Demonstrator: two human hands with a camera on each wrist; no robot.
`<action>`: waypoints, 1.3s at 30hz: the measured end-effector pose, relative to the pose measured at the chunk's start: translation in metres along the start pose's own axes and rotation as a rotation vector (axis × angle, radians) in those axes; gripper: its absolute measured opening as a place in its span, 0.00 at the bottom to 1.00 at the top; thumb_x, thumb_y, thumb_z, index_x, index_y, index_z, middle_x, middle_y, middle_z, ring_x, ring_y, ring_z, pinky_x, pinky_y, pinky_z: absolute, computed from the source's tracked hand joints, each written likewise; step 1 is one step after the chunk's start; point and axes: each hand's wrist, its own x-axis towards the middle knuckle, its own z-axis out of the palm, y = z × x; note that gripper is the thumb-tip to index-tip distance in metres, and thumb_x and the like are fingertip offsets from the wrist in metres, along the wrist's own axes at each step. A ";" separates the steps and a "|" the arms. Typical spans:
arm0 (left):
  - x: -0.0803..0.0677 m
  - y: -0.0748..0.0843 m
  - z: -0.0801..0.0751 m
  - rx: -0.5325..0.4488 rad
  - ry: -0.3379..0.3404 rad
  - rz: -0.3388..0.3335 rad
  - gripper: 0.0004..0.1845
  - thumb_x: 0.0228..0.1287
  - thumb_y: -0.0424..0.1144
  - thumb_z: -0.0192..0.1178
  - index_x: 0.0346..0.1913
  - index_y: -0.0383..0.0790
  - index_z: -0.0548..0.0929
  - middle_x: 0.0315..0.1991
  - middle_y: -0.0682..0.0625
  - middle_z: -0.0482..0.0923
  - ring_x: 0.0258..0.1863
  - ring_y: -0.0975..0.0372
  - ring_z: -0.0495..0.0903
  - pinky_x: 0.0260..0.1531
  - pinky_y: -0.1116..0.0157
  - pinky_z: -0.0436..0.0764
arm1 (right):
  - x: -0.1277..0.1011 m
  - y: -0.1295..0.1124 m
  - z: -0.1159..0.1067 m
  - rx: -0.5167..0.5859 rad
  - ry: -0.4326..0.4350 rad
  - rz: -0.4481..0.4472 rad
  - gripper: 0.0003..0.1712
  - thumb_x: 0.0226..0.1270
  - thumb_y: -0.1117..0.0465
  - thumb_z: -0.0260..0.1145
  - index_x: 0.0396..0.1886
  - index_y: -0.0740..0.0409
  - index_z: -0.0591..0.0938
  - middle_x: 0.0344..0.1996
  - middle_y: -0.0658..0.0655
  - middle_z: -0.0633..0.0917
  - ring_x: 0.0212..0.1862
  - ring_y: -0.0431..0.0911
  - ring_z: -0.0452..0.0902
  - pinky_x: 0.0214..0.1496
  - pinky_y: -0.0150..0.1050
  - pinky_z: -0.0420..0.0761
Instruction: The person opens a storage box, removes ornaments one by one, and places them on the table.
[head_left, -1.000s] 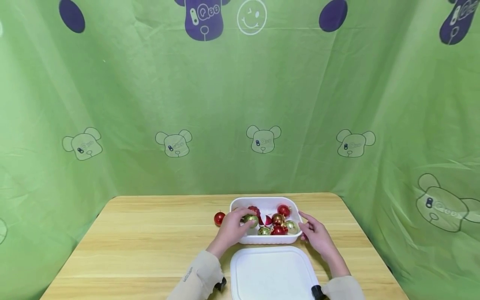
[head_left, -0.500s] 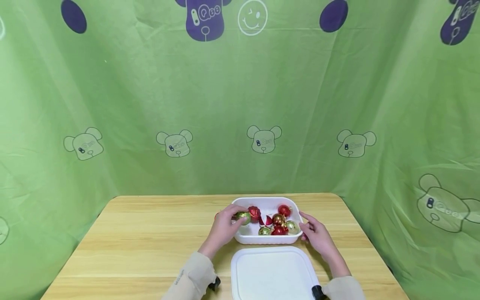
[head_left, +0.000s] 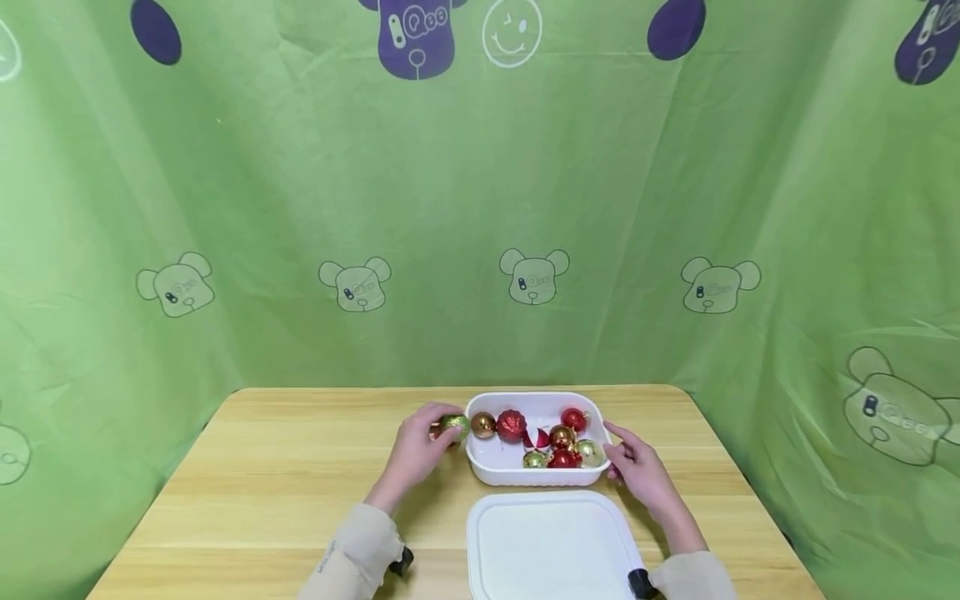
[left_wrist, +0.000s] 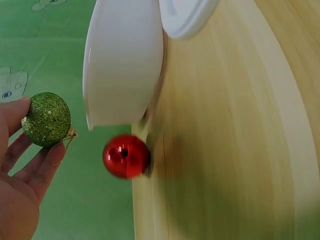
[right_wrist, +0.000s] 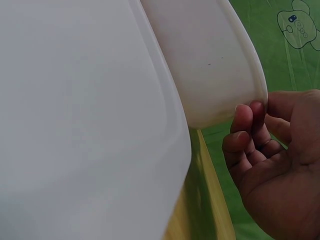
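My left hand [head_left: 414, 447] pinches a green glitter Christmas ball [left_wrist: 47, 120] between thumb and fingers, up in the air just left of the white plastic box [head_left: 532, 477]. The ball's gold cap and loop show in the left wrist view. Below it, a shiny red Christmas ball [left_wrist: 126, 156] lies on the table beside the box, mostly hidden behind my left hand in the head view. My right hand [head_left: 647, 477] grips the box's right end at the rim, fingers curled under it. Several red, bronze and light green balls [head_left: 512, 426] lie inside the box.
A white lid [head_left: 555, 542] lies flat on the wooden table [head_left: 285, 483], in front of the box and between my forearms. Green printed cloth [head_left: 450, 192] hangs behind the table and along both sides.
My left hand has lifted the green ball from the box and carried it left past the rim, uncovering a bronze ball inside. My right hand has stayed at the box's right end.
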 end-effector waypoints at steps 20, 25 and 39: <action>-0.008 -0.039 -0.041 0.017 0.080 -0.128 0.17 0.66 0.35 0.70 0.56 0.41 0.86 0.55 0.46 0.85 0.55 0.50 0.85 0.57 0.54 0.87 | 0.000 0.001 0.000 0.001 0.010 -0.001 0.32 0.81 0.60 0.58 0.80 0.58 0.64 0.33 0.56 0.78 0.31 0.42 0.78 0.30 0.33 0.82; -0.009 -0.045 -0.041 0.027 0.073 -0.151 0.16 0.66 0.34 0.70 0.56 0.39 0.86 0.55 0.44 0.85 0.55 0.48 0.85 0.56 0.52 0.87 | 0.000 0.001 0.000 0.008 0.007 -0.004 0.32 0.81 0.62 0.58 0.80 0.59 0.64 0.32 0.56 0.78 0.31 0.42 0.78 0.31 0.32 0.83; -0.010 -0.054 -0.031 0.056 0.020 -0.250 0.16 0.67 0.33 0.68 0.57 0.38 0.84 0.57 0.41 0.83 0.57 0.45 0.83 0.58 0.51 0.86 | 0.002 0.002 -0.001 0.013 0.008 -0.002 0.31 0.81 0.63 0.58 0.80 0.58 0.65 0.32 0.56 0.78 0.30 0.42 0.78 0.31 0.32 0.83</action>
